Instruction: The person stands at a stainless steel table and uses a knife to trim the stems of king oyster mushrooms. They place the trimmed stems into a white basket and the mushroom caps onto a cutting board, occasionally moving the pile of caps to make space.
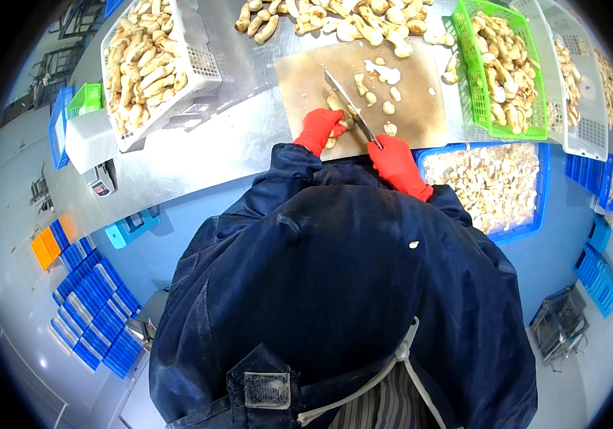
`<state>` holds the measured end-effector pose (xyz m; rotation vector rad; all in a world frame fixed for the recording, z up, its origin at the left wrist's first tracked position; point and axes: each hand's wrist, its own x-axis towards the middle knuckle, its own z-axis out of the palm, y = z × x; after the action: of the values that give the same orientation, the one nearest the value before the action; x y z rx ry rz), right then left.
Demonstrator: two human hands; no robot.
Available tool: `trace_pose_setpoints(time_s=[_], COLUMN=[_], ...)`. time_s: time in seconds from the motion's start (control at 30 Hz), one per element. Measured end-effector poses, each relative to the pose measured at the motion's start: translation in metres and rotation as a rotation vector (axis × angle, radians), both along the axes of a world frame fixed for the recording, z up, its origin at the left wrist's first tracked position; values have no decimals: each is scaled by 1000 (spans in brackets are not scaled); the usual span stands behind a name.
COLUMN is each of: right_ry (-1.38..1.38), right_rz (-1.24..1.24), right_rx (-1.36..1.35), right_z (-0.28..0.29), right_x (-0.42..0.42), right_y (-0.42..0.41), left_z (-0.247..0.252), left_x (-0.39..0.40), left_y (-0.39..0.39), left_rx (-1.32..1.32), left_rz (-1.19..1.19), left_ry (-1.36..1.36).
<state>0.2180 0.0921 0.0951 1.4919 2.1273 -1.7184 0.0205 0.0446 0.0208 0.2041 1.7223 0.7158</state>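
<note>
My left hand (320, 130), in a red glove, holds a pale mushroom (331, 142) down on a brown cutting board (419, 107). In my right hand (398, 167), also red-gloved, is a knife (353, 107), its blade slanting up and left over the board beside my left fingers. Part of the mushroom is hidden by the glove and the blade. Right of the knife lie several mushroom pieces (388, 108) and a white slice (387, 73). A heap of whole mushrooms (363, 27) spreads over the board's far edge and the metal table (242, 123).
At the left stands a white basket (199, 67) of mushrooms; a green basket (539, 102) of them stands at the right, with white crates (588, 128) beyond. Below the table edge, a blue-rimmed tray (543, 187) holds trimmings. A small device (102, 179) sits at the table's left.
</note>
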Motion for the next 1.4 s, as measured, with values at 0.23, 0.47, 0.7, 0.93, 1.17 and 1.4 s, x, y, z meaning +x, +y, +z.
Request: trace_pose_setpoints(time_s=[0.23, 0.47, 0.7, 0.93, 1.17, 1.4], right_ry=[42, 13, -35, -20, -10, -8], right_rz=[62, -99, -120, -42, -53, -86], right_rx=[73, -255, -231, -241, 80, 174], right_z=[-26, 31, 17, -2, -28, -42], right_x=[-31, -12, -17, -38, -40, -18], right_y=[9, 5, 2, 15, 31, 38], left_z=[-1, -25, -5, -11, 1, 2], left_x=[-2, -8, -7, -15, -28, 2], left_y=[-2, -8, 0, -8, -18, 1], left_rx=[-13, 45, -14, 16, 34, 135], left_rz=[18, -1, -98, -159, 116, -261], left_ry=[22, -42, 19, 20, -120, 817])
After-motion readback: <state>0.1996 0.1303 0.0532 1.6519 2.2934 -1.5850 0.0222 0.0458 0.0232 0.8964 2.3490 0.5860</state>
